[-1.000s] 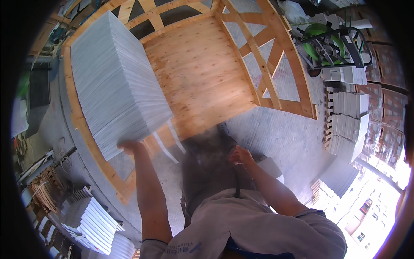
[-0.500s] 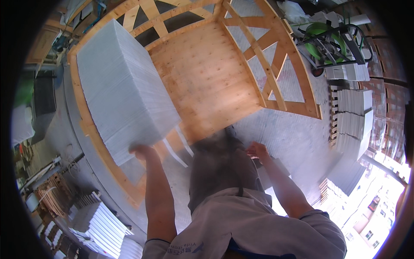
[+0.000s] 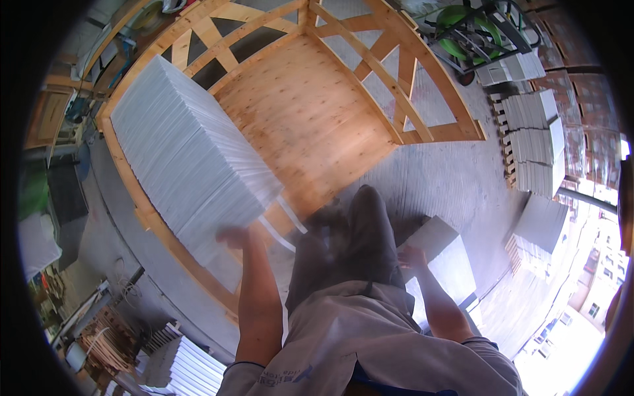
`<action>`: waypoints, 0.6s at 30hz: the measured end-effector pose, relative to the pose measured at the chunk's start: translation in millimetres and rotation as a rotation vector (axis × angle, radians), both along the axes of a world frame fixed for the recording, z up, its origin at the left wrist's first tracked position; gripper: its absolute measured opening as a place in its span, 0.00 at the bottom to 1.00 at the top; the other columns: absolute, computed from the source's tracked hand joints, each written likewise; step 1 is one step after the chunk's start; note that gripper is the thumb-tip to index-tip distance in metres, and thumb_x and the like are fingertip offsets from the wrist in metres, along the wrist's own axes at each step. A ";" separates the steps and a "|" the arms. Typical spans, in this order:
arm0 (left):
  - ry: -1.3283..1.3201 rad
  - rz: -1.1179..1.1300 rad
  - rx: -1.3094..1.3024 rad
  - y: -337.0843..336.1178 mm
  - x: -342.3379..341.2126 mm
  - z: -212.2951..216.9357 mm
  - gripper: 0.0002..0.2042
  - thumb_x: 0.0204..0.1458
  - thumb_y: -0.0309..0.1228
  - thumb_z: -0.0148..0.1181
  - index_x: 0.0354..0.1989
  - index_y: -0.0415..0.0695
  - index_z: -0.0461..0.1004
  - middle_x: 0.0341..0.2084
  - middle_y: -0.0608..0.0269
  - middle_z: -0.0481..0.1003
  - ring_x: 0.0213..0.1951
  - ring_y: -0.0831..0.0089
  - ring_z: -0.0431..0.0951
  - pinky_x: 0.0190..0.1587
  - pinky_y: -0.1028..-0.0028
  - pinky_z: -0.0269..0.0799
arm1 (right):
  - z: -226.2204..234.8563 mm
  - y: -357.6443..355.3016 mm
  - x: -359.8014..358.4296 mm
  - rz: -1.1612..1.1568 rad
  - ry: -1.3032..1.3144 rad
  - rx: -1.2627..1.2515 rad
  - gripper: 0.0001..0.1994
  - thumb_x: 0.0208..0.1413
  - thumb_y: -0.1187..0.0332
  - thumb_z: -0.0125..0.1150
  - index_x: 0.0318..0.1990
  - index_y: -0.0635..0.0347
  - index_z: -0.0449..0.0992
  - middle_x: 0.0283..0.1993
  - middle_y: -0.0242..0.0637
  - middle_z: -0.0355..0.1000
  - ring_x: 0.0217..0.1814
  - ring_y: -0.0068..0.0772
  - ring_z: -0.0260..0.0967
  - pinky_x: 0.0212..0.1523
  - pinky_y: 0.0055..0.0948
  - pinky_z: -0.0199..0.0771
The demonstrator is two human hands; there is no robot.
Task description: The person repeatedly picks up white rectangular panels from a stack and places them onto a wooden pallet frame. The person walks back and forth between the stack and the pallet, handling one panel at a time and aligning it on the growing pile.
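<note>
Head view looks down on a big open-topped crate of pale pine boards (image 3: 310, 125), its sides braced with diagonal slats, standing on a grey ribbed floor (image 3: 436, 185); the plank bottom is bare on the right, which seems to be why the load sits hard against the left wall; that load, a tall stack of thin pale grey slabs set on edge (image 3: 185, 158), leans as one block from the far corner toward the near side, packed face to face so each sheet props the next; two white straps (image 3: 284, 221) run out from under its near end across the planks; outside the crate, further stacks of the same grey slabs (image 3: 531, 138) stand on small pallets at the right, near a green wheeled cart (image 3: 482, 33); closer in, a single grey slab (image 3: 442, 257) lies beside the person's right leg; the left hand (image 3: 231, 237) is at the near lower corner of the stack, blurred, so I cannot tell whether its fingers are spread or closed; the right hand (image 3: 413, 256) rests at the edge of the single slab, fingers curled loosely on it.
</note>
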State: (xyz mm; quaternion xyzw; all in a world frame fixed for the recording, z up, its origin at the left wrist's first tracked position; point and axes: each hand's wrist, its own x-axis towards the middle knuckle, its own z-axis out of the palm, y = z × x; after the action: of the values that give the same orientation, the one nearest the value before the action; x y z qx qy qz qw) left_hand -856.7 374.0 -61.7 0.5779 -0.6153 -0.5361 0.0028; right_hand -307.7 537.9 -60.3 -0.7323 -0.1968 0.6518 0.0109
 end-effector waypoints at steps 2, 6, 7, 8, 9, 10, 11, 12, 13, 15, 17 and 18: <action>-0.059 -0.223 -0.115 -6.1 -1.5 -5.9 0.31 0.57 0.50 0.35 0.53 0.29 0.60 0.47 0.43 0.69 0.45 0.50 0.73 0.46 0.59 0.72 | -7.6 -15.5 7.5 0.009 0.036 -0.022 0.17 0.57 0.57 0.49 0.39 0.66 0.70 0.31 0.44 0.73 0.27 0.38 0.74 0.23 0.32 0.74; -0.114 -0.344 -0.251 -16.5 -1.2 -23.7 0.30 0.56 0.48 0.37 0.54 0.29 0.60 0.47 0.43 0.68 0.45 0.52 0.73 0.46 0.60 0.72 | -16.2 -33.1 -1.3 0.476 0.171 0.392 0.17 0.57 0.57 0.49 0.37 0.66 0.71 0.30 0.43 0.73 0.25 0.35 0.73 0.23 0.31 0.74; -0.131 -0.372 -0.284 -18.2 -0.8 -27.1 0.30 0.56 0.47 0.37 0.54 0.29 0.59 0.47 0.43 0.68 0.46 0.52 0.73 0.46 0.60 0.72 | -13.7 -34.6 -8.5 0.498 0.165 0.410 0.17 0.57 0.57 0.50 0.36 0.65 0.71 0.30 0.43 0.73 0.25 0.35 0.73 0.23 0.31 0.74; -0.148 -0.400 -0.316 -19.7 -0.1 -29.5 0.29 0.56 0.47 0.37 0.54 0.29 0.59 0.47 0.43 0.68 0.46 0.52 0.73 0.46 0.61 0.72 | -10.6 -33.1 -18.4 0.305 0.082 0.233 0.17 0.57 0.57 0.50 0.36 0.65 0.72 0.29 0.42 0.73 0.26 0.35 0.73 0.23 0.31 0.74; -0.169 -0.437 -0.349 -20.3 0.4 -31.4 0.29 0.56 0.46 0.38 0.54 0.29 0.59 0.48 0.43 0.68 0.46 0.52 0.73 0.46 0.61 0.72 | -6.5 -29.9 -29.9 0.123 0.014 0.058 0.17 0.57 0.57 0.50 0.36 0.65 0.72 0.29 0.42 0.73 0.26 0.35 0.73 0.24 0.31 0.74; -0.188 -0.471 -0.387 -20.8 0.8 -32.7 0.29 0.56 0.46 0.38 0.54 0.29 0.59 0.48 0.43 0.68 0.46 0.53 0.73 0.46 0.61 0.72 | -1.1 -27.1 -41.1 0.133 -0.001 0.068 0.17 0.57 0.57 0.50 0.35 0.64 0.72 0.29 0.42 0.73 0.27 0.35 0.74 0.24 0.31 0.75; -0.214 -0.510 -0.422 -21.5 1.2 -33.1 0.29 0.56 0.45 0.39 0.54 0.29 0.58 0.48 0.43 0.68 0.46 0.53 0.73 0.46 0.61 0.72 | 4.8 -24.6 -51.7 0.152 -0.001 0.082 0.17 0.57 0.56 0.49 0.35 0.64 0.72 0.29 0.41 0.73 0.27 0.35 0.74 0.24 0.31 0.75; -0.246 -0.554 -0.464 -21.3 1.4 -33.6 0.29 0.56 0.45 0.39 0.55 0.29 0.58 0.48 0.43 0.68 0.46 0.53 0.73 0.46 0.61 0.72 | 10.3 -19.6 -61.2 0.171 0.002 0.099 0.17 0.57 0.56 0.49 0.35 0.63 0.72 0.29 0.41 0.73 0.28 0.35 0.74 0.24 0.31 0.75; -0.280 -0.596 -0.504 -21.5 1.5 -33.5 0.28 0.56 0.44 0.39 0.55 0.29 0.58 0.48 0.43 0.68 0.46 0.53 0.73 0.46 0.62 0.72 | 13.5 -8.8 -69.8 0.177 0.006 0.108 0.16 0.57 0.57 0.49 0.36 0.63 0.72 0.31 0.41 0.74 0.29 0.36 0.74 0.25 0.30 0.74; -0.356 -0.709 -0.620 -21.9 1.5 -33.2 0.28 0.56 0.43 0.40 0.55 0.30 0.58 0.48 0.43 0.67 0.46 0.54 0.73 0.46 0.62 0.72 | 22.8 -9.0 -75.8 0.158 -0.006 0.076 0.14 0.58 0.58 0.47 0.38 0.62 0.70 0.35 0.42 0.74 0.32 0.36 0.75 0.25 0.27 0.72; -0.437 -0.824 -0.726 -22.3 1.4 -33.7 0.28 0.55 0.42 0.41 0.56 0.30 0.57 0.48 0.43 0.67 0.46 0.54 0.73 0.46 0.62 0.72 | 25.7 -10.2 -72.1 0.159 -0.009 0.091 0.14 0.58 0.58 0.46 0.38 0.60 0.70 0.35 0.42 0.74 0.33 0.39 0.74 0.26 0.30 0.73; -0.439 -0.906 -0.710 -22.9 1.7 -34.2 0.27 0.55 0.42 0.42 0.56 0.30 0.57 0.49 0.43 0.67 0.46 0.55 0.73 0.46 0.63 0.72 | 25.2 -11.7 -66.5 0.162 -0.022 0.091 0.14 0.58 0.58 0.45 0.39 0.60 0.69 0.35 0.42 0.73 0.33 0.40 0.74 0.27 0.31 0.74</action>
State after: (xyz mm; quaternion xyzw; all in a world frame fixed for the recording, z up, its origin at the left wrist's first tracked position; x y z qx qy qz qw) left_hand -855.0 351.2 -95.9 0.3198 -0.9268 -0.1149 -0.1597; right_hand -374.2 526.1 -35.1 -0.7199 -0.2848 0.6328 -0.0106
